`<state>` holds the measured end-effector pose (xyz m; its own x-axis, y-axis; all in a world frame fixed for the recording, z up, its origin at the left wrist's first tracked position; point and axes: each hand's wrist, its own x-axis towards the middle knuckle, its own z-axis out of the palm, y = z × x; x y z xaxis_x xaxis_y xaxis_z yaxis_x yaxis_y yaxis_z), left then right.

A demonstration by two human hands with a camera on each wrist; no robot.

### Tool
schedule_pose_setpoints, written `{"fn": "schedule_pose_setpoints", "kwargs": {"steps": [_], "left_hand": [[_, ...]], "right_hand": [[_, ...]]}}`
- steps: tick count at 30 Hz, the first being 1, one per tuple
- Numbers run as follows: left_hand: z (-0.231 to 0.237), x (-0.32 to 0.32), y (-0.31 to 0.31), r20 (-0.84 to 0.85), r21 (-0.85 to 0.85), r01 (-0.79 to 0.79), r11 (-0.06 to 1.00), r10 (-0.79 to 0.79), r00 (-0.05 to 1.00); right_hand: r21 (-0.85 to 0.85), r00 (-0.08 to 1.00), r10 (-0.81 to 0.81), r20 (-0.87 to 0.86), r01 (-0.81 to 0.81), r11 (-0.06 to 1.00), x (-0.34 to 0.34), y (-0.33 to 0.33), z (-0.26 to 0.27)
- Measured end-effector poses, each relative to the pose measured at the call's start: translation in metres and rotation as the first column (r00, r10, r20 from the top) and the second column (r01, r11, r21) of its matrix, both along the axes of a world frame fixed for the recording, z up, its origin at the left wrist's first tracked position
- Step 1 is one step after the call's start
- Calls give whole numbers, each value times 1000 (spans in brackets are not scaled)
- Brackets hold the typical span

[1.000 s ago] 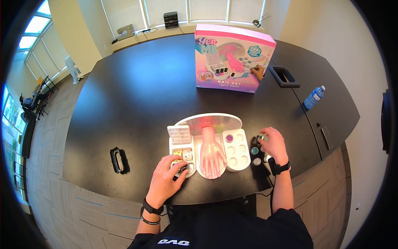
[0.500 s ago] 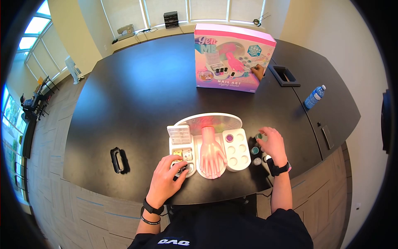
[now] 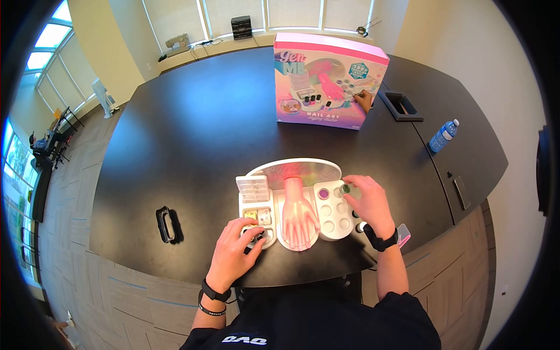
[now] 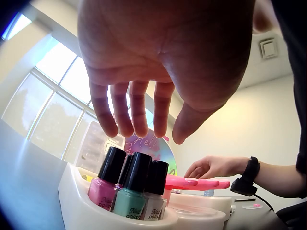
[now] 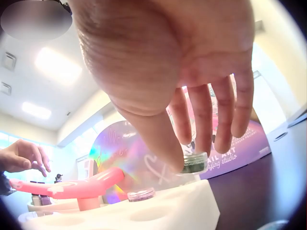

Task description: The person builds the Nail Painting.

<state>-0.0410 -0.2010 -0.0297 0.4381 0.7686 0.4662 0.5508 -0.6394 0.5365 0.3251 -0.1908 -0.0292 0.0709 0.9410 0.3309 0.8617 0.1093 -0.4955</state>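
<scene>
In the head view, my right hand (image 3: 373, 204) pinches a small clear jar of green glitter (image 5: 194, 164) between thumb and fingertip. It is over the back right cup of a white nail-art stand (image 3: 335, 234). A purple glitter jar (image 3: 324, 193) sits in the neighbouring cup. Mid-stand, a pink model hand (image 3: 299, 216) lies palm down before a shiny rounded backboard (image 3: 268, 171). My left hand (image 3: 230, 251) hovers over the left side, fingers loosely bent. In the left wrist view its fingertips hang just above pink, teal and pale nail polish bottles (image 4: 128, 201) with black caps.
More small jars (image 3: 360, 227) stand right of the stand, partly under my right wrist. A pink nail-art box (image 3: 326, 81) stands behind. A water bottle (image 3: 443, 136) and phone (image 3: 461, 192) are at the right, a black oblong frame (image 3: 165, 224) at the left.
My right hand has lifted the green jar from among the jars on the table and carried it left to the stand's back right cup. My left hand has stayed in place.
</scene>
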Motion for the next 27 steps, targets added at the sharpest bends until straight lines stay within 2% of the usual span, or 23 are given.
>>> {"fn": "schedule_pose_setpoints", "kwargs": {"steps": [20, 27], "left_hand": [[1, -2, 0, -6, -8, -1, 1000, 1, 1000], [0, -2, -1, 0, -13, 0, 1000, 0, 1000]], "right_hand": [[-60, 998, 25, 62, -21, 998, -9, 8, -8], [-21, 998, 29, 63, -28, 999, -4, 7, -9]]}}
